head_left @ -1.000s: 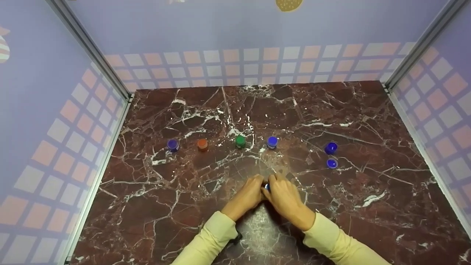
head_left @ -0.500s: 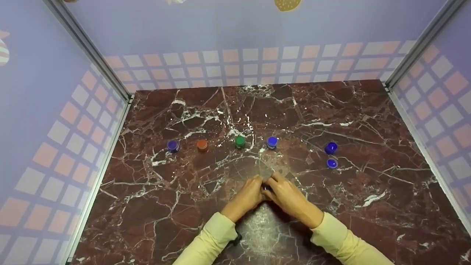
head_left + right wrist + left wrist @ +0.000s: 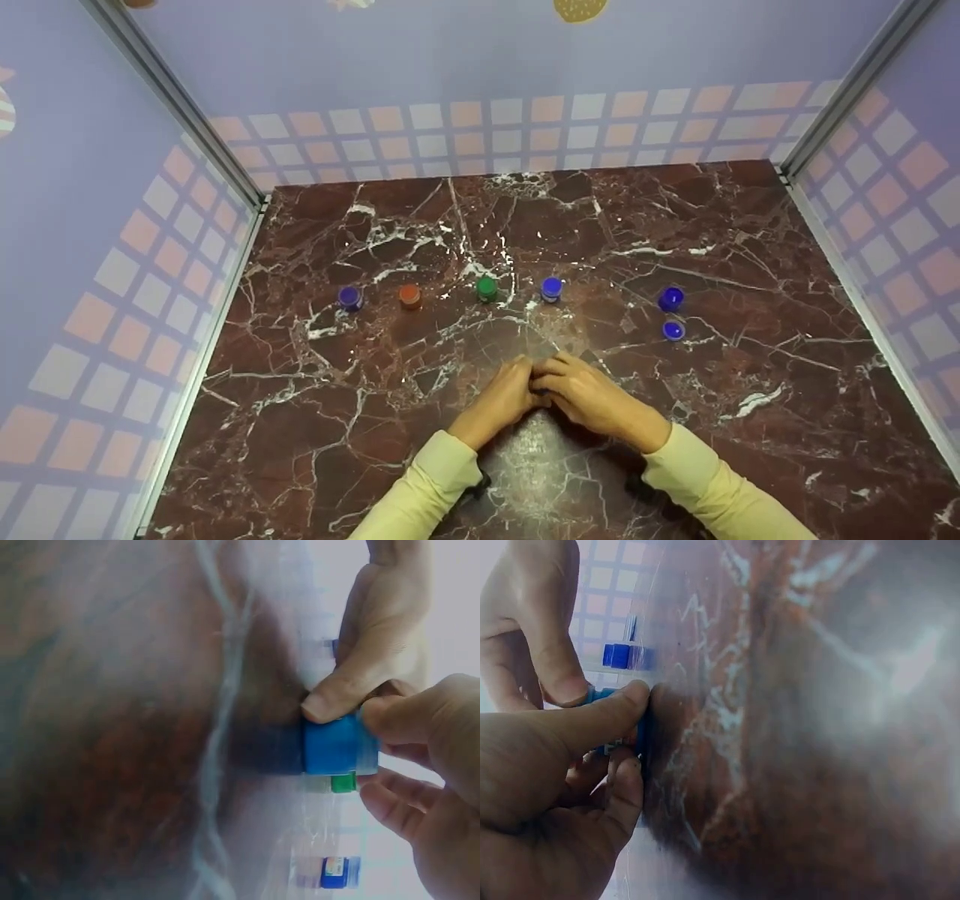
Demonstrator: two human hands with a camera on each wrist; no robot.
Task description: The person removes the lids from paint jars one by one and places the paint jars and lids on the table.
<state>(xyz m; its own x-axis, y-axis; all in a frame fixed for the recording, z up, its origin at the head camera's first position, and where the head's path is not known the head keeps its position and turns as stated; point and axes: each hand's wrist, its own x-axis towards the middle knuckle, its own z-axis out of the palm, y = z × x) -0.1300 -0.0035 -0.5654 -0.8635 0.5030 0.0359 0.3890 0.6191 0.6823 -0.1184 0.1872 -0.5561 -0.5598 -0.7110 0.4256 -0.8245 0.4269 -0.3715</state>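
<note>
Both hands meet near the table's front middle, around a small blue paint jar (image 3: pixel 330 746) with a pale, see-through lid (image 3: pixel 367 754). My left hand (image 3: pixel 504 397) grips the jar's body, its thumb lying along the side near the tabletop in the left wrist view. At the top end, my right hand (image 3: pixel 589 394) pinches around the lid with thumb and fingers. From the head view the fingers hide nearly all of the jar. Its base stands on or very close to the table in the right wrist view.
Beyond the hands stand a purple jar (image 3: pixel 349 298), an orange jar (image 3: pixel 409 296), a green jar (image 3: pixel 486 289) and a blue jar (image 3: pixel 551 289) in a row. Farther right is a dark blue jar (image 3: pixel 671 298), with a round blue lid-like piece (image 3: pixel 673 331) before it. Walls enclose the marble-patterned table (image 3: pixel 337 450).
My right hand has turned, its wrist swinging outward to the right, and its fingers now cover the jar from above. The left hand has stayed nearly still.
</note>
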